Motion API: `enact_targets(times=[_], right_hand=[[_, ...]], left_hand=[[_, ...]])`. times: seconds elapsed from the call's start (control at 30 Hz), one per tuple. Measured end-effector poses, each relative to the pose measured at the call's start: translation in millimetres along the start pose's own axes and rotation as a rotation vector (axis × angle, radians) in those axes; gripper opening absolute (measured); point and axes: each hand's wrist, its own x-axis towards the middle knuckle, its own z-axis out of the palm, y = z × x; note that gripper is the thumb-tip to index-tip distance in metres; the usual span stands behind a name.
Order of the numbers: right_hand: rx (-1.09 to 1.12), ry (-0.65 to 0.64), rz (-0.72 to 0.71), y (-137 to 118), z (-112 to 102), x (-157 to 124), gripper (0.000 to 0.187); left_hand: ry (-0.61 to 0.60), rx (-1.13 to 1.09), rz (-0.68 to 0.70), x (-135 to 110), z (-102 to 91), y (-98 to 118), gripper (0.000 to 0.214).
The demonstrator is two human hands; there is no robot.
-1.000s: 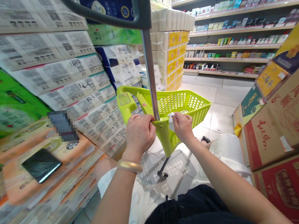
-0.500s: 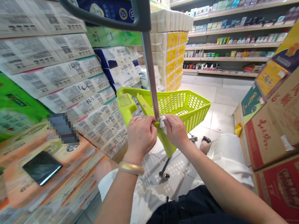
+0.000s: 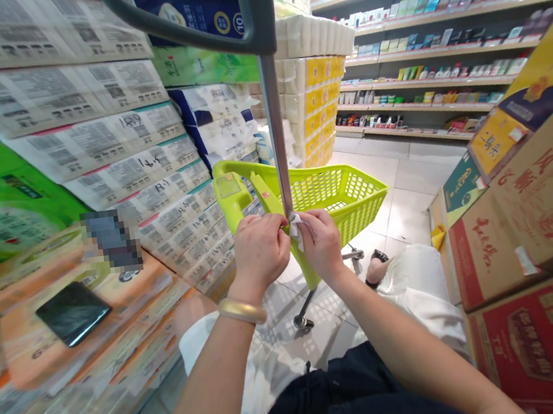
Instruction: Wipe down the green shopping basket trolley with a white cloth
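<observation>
The green plastic shopping cart [image 3: 304, 187] stands on its wheels between my legs, its upright metal pole [image 3: 276, 133] rising in front of me to a grey handle [image 3: 175, 35]. At the foot of that pole, my right hand [image 3: 322, 245] pinches a crumpled white tissue [image 3: 296, 228] against the metal and the basket's rim. My left hand [image 3: 262, 252] is closed on the pole's other side, fingers curled at the cart's edge; its fingertips are hidden, so what they grip cannot be made out. A gold-coloured bangle [image 3: 242, 310] circles my left wrist.
Wrapped paper packs [image 3: 151, 168] are stacked high on the left. A dark phone [image 3: 74, 312] lies on orange packs [image 3: 27, 352], beside a blurred-out item. Cardboard cartons [image 3: 539, 215] stand close on the right. Shelves of small goods [image 3: 439, 53] line the back.
My right hand has moved slightly left and turned more upright, bringing the tissue closer around the pole. My left hand keeps its place; the view has shifted slightly.
</observation>
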Motion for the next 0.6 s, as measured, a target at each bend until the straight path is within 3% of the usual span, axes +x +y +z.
enact_targets(times=[0.17,0.33,0.6], right_hand=[[-0.019,0.107,-0.123,24,8,-31,0.011],[-0.089,0.065,-0.106,51,18,-63,0.010],[0.039,0.147,-0.072,18,13,-15,0.005]], left_hand=[[0.004,0.010,0.006,-1,0.0,0,0.019],[-0.004,0.009,-0.009,0,-0.2,-1,0.021],[-0.011,0.004,0.000,1,0.9,0,0.021]])
